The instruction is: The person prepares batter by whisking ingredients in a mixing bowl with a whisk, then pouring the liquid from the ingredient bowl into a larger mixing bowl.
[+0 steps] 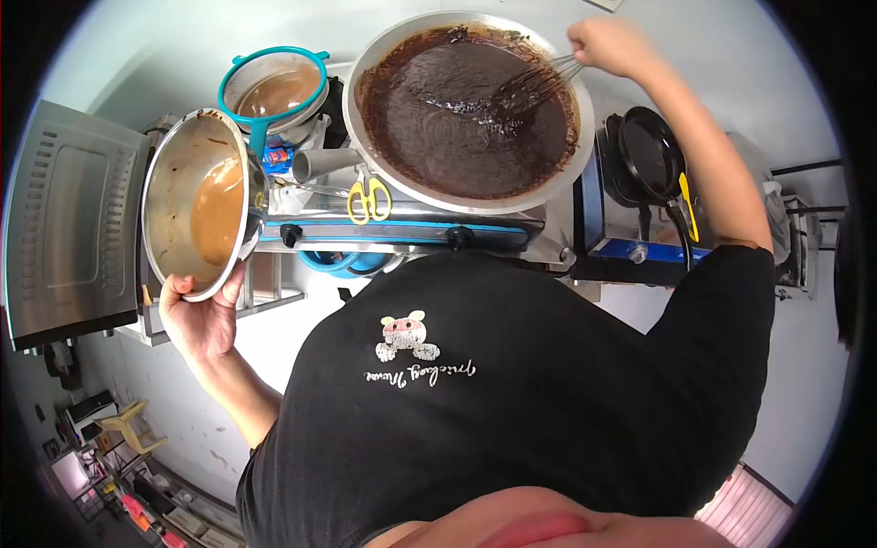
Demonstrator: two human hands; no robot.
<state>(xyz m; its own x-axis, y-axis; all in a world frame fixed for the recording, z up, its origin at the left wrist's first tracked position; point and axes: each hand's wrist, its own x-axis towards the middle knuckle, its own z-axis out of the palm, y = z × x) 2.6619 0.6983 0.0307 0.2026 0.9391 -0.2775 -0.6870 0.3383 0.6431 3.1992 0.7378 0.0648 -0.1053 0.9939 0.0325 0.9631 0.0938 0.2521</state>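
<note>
Head view: the left hand (203,320) grips a tilted steel bowl (170,205); the right hand (610,46) clenches a wire whisk (554,73), dipped in dark-brown mixture (420,137) inside a wide wok (586,128)!

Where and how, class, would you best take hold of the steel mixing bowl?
Probably pinch the near rim of the steel mixing bowl, coming from the person's side with the left hand: the edge looks thin and no handle shows. Keep the grip off the right-hand side, where the brown liquid lies closest to the rim.
</note>
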